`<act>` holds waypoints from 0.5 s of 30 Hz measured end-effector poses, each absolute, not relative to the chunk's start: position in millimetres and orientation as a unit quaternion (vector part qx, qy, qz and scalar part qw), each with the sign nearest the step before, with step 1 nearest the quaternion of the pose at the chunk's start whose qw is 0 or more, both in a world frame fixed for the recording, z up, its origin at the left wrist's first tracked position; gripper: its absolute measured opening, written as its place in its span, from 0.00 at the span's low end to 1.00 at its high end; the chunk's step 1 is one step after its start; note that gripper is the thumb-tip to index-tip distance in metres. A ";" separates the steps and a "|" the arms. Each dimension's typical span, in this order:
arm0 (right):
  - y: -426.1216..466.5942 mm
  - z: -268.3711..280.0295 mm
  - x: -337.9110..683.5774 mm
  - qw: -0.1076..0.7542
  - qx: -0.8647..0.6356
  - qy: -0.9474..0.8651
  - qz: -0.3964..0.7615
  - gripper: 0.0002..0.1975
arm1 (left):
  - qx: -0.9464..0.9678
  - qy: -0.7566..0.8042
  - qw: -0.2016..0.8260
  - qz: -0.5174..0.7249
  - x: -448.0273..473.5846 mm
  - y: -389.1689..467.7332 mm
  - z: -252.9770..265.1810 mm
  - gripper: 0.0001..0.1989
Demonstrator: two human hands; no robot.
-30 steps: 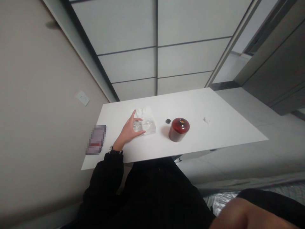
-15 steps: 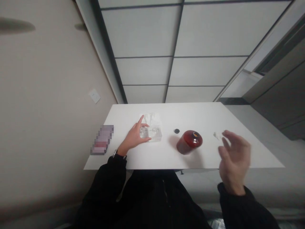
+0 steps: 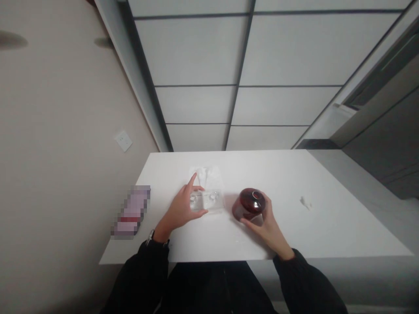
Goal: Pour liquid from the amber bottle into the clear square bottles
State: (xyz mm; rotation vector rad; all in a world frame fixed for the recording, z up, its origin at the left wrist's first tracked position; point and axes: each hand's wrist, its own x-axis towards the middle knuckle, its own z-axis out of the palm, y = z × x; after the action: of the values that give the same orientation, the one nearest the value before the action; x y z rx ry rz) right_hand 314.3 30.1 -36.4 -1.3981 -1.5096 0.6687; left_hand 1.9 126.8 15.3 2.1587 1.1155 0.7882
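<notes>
My left hand point(image 3: 181, 205) spans the left end of a clear rectangular container point(image 3: 213, 201) with two round openings on top, thumb at its near side and fingers at its far side. My right hand point(image 3: 268, 224) is wrapped round the right side of a dark red, glossy bottle point(image 3: 250, 203), its thumb across the near side. The bottle has no cap and leans slightly. A gap separates it from the container. Just behind the container lies a white tissue-like sheet point(image 3: 214, 175).
A small crumpled white scrap point(image 3: 306, 202) lies on the right of the white table point(image 3: 340, 226). At the left edge is a blurred-out pink and purple item point(image 3: 133, 209). A wall with a socket point(image 3: 123, 141) borders the left; white panels point(image 3: 196, 104) stand behind.
My right hand has come left from beside the white scrap and closed round the red bottle, which sits slightly further left. The small black disc is no longer visible. My left hand stays at the container.
</notes>
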 end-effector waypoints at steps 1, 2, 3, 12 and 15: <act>29.3 -37.1 320.2 0.453 -0.559 -0.633 0.286 0.52 | 0.808 0.418 0.291 0.296 1.6 127.0 15.0 0.64; 28.6 -36.9 327.6 0.434 -0.545 -0.653 0.298 0.51 | 0.808 0.417 0.293 0.297 1.3 127.1 14.5 0.64; 28.7 -35.8 335.9 0.418 -0.528 -0.672 0.306 0.47 | 0.807 0.416 0.295 0.299 0.8 127.2 13.8 0.64; 99.8 -15.9 357.6 0.298 -0.510 -0.774 0.227 0.30 | 0.818 0.428 0.279 0.266 -1.1 124.1 7.5 0.56; 117.7 -18.1 352.3 0.291 -0.511 -0.773 0.238 0.21 | 0.821 0.438 0.265 0.252 -2.4 122.0 4.5 0.60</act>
State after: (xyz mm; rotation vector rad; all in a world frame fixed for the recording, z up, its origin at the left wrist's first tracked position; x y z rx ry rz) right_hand 352.3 117.7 -18.1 -1.3638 -2.0612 0.6359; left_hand -2.4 122.0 4.5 2.2173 1.1842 0.6815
